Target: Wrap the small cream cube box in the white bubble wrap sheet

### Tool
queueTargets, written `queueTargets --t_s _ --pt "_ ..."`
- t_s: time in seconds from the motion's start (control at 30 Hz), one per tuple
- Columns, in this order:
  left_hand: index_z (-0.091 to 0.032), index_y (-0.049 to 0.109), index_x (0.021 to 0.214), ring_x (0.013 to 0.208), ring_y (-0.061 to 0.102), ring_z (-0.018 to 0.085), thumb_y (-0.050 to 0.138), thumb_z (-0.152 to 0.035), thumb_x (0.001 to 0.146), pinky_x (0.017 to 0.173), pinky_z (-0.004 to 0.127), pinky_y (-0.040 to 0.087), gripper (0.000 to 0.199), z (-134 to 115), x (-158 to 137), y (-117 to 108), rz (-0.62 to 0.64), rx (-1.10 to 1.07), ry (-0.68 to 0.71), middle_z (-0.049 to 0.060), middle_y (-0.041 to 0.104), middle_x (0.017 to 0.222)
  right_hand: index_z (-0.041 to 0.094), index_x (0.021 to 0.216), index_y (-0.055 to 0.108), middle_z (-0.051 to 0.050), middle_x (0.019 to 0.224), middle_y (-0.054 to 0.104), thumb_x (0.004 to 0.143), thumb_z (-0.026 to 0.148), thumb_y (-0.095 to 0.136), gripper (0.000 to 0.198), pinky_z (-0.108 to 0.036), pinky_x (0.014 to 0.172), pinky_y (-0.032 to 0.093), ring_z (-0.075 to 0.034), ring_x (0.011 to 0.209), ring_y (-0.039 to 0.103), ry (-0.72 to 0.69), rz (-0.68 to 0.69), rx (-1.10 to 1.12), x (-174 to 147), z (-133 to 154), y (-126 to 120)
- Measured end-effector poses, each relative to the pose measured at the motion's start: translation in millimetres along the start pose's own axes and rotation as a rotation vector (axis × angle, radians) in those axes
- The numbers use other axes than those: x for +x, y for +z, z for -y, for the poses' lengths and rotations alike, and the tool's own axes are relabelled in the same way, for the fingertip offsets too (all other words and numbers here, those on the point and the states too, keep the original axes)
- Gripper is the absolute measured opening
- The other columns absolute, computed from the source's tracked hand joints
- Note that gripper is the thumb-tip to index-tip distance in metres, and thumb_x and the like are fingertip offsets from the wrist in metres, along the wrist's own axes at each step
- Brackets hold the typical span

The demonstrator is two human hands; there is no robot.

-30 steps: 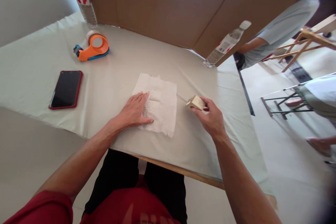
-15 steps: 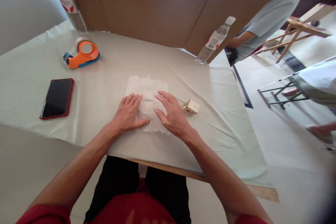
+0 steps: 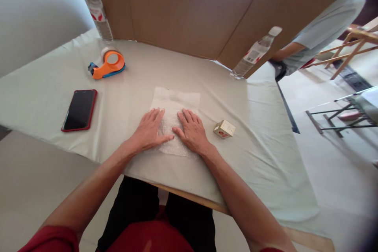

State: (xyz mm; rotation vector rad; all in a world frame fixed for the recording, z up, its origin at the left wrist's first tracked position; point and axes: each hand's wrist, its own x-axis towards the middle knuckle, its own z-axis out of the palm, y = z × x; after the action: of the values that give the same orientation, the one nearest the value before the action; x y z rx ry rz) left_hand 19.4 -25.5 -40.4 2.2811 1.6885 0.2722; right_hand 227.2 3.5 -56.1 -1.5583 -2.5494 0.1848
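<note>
A sheet of clear bubble wrap [image 3: 177, 100] lies flat on the cloth-covered table in front of me. My left hand [image 3: 150, 129] rests palm down on its left side, fingers stretched out and thumb pointing inward. On the right side of the sheet my right hand [image 3: 191, 130] also lies flat, fingers extended. Both palms hide parts of the wrap. A small cream-coloured box [image 3: 224, 129] with a red mark sits on the cloth, to the right of my right hand and apart from it.
An orange tape dispenser [image 3: 113, 65] and a red-cased phone [image 3: 79, 110] lie to the left. Two water bottles, one left [image 3: 99, 15] and one right [image 3: 252, 56], stand against a cardboard panel [image 3: 189, 8]. Beyond the panel, a person in a light shirt [image 3: 321, 27] is partly visible.
My right hand has settled flatter onto the bubble wrap. The left hand stays pressed on the sheet. The whole view has shifted, so objects appear further right.
</note>
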Motion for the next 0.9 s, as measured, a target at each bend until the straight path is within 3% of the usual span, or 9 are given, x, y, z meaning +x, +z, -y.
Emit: queueTargets --t_s 0.07,0.17,0.33,0.5,0.7,0.9 --pt "-0.007 0.03 0.153 0.152 0.025 0.041 0.052 -0.056 0.093 0.121 0.056 0.024 0.081 -4 -7 -12 -0.042 0.054 -0.051 0.027 0.03 0.161 0.014 0.151 0.043 -0.017 0.161 0.038 0.101 0.054 0.038 0.064 -0.05 0.12 0.025 -0.033 0.151 0.031 -0.001 -0.009 0.004 0 0 -1" --pt "-0.015 0.041 0.148 0.152 0.027 0.038 0.052 -0.04 0.095 0.122 0.057 0.022 0.06 -14 -9 -31 -0.107 0.166 0.044 0.021 0.035 0.161 0.013 0.151 0.043 -0.016 0.161 0.039 0.103 0.049 0.038 0.061 -0.048 0.121 0.025 -0.032 0.15 0.031 0.01 -0.01 0.023 1 1 -2" --pt "-0.01 0.047 0.142 0.15 0.033 0.03 0.037 -0.013 0.093 0.121 0.046 0.031 0.05 -25 32 -32 -0.062 0.205 0.214 0.019 0.043 0.157 0.012 0.149 0.045 -0.016 0.16 0.04 0.103 0.042 0.038 0.056 -0.048 0.122 0.025 -0.032 0.15 0.033 0.027 -0.032 0.051 1 0 -2" --pt "-0.012 0.052 0.139 0.147 0.038 0.032 0.041 -0.035 0.098 0.119 0.052 0.031 0.048 -9 71 -2 -0.007 0.171 0.135 0.018 0.048 0.153 0.01 0.148 0.046 -0.018 0.159 0.042 0.101 0.039 0.04 0.056 -0.049 0.119 0.03 -0.033 0.149 0.034 0.063 -0.069 0.081 1 -1 -1" --pt "-0.017 0.043 0.15 0.152 0.029 0.031 0.04 -0.046 0.099 0.124 0.05 0.022 0.058 6 66 12 -0.062 0.186 0.133 0.014 0.038 0.161 0.011 0.147 0.048 -0.017 0.158 0.044 0.1 0.038 0.04 0.055 -0.051 0.118 0.03 -0.034 0.149 0.034 0.077 -0.097 0.106 4 -1 2" --pt "-0.011 0.044 0.15 0.152 0.028 0.035 0.045 -0.056 0.096 0.123 0.053 0.021 0.069 4 67 11 -0.052 0.155 0.146 0.017 0.037 0.161 0.012 0.146 0.049 -0.016 0.157 0.045 0.1 0.04 0.04 0.055 -0.05 0.118 0.032 -0.033 0.148 0.037 0.093 -0.097 0.068 5 -2 3"
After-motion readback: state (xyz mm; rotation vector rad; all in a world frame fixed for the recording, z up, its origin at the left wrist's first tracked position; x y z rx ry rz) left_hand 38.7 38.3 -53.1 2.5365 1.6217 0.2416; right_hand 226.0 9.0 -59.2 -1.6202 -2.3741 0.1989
